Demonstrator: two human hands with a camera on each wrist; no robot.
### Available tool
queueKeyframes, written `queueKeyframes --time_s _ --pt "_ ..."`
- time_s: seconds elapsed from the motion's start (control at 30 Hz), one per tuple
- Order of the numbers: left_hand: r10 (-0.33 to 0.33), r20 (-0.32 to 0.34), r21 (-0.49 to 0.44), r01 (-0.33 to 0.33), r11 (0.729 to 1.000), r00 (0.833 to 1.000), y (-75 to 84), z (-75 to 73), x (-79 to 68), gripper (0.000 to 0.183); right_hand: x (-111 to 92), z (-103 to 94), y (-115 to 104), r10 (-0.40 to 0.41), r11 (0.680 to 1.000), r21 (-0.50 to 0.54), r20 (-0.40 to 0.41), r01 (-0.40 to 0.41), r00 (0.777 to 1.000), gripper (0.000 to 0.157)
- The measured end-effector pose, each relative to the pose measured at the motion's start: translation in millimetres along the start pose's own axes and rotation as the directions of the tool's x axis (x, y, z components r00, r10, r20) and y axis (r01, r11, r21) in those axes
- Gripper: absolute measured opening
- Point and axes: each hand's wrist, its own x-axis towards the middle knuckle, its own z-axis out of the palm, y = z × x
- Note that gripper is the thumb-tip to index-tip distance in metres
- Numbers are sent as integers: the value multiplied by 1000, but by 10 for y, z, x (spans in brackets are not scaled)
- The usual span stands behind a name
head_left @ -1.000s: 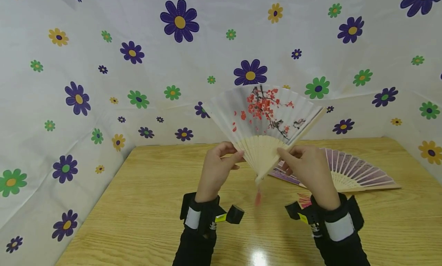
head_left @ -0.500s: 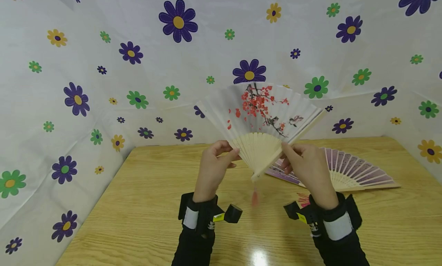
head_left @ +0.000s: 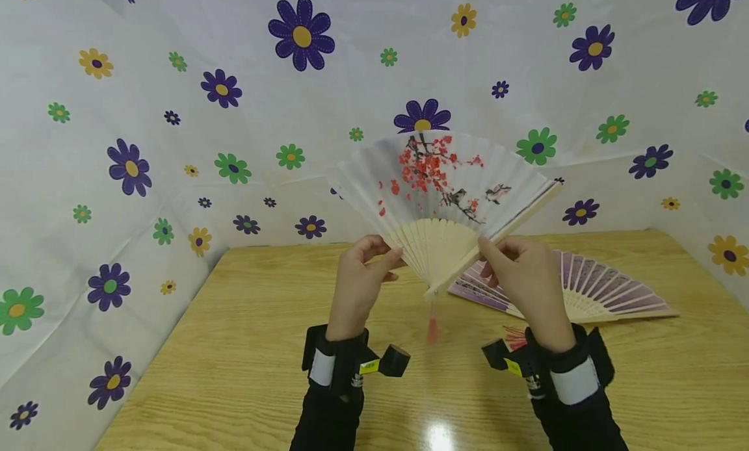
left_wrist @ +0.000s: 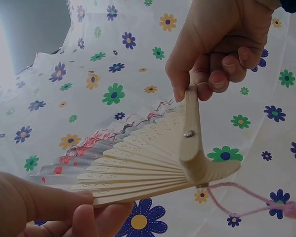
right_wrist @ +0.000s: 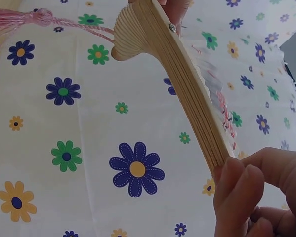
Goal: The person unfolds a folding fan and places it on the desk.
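Note:
A folding fan (head_left: 439, 178), white with red blossoms and small birds, is spread wide above the table in the head view. My left hand (head_left: 361, 282) pinches its left outer rib between thumb and fingers. On the opposite edge, my right hand (head_left: 526, 282) pinches the thicker right guard. Pale wooden ribs (left_wrist: 138, 163) meet at a metal pivot (left_wrist: 188, 134) in the left wrist view. From the pivot end hangs a pink tassel (head_left: 432, 331). In the right wrist view, several ribs lie stacked (right_wrist: 187, 94) along the guard that my right fingers (right_wrist: 236, 197) grip.
A second folding fan (head_left: 614, 288), purple with pale ribs, lies spread on the wooden table (head_left: 246, 347) behind my right hand and partly hidden by it. Its red tassel (head_left: 515, 337) shows beside the right wrist. A flowered cloth (head_left: 328, 119) hangs behind the table.
The held fan has risen slightly and shifted a little left, and its edges have spread a bit wider. Both hands keep their pinch. The purple fan stays in place.

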Motion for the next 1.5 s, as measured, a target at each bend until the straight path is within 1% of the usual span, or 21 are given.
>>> queueKeyframes --time_s 0.1,0.2,0.37,0.63,0.9,1.23,1.5 --pt "-3 -37 -48 1 999 999 -4 2 10 16 0 5 -7 -20 999 31 -54 22 998 39" --pt "-11 -69 -87 5 996 998 -4 6 17 15 -6 8 -13 -33 998 53 -86 38 996 39" --pt "-15 -85 -101 6 995 996 3 10 18 16 -8 18 -12 -50 996 64 -98 56 994 40" --pt "-11 -132 -122 -5 993 991 16 -2 11 18 -7 18 -7 -9 989 145 -105 24 994 39" --pt "-9 -140 -135 -10 991 990 17 -8 10 19 -4 33 17 -23 987 152 -119 41 993 39" --pt "28 -174 -173 -59 983 984 16 -29 10 19 19 57 13 8 981 192 -135 18 991 40" --pt "21 -177 -195 -56 979 984 18 -38 9 20 16 68 8 26 975 220 -137 5 990 40"
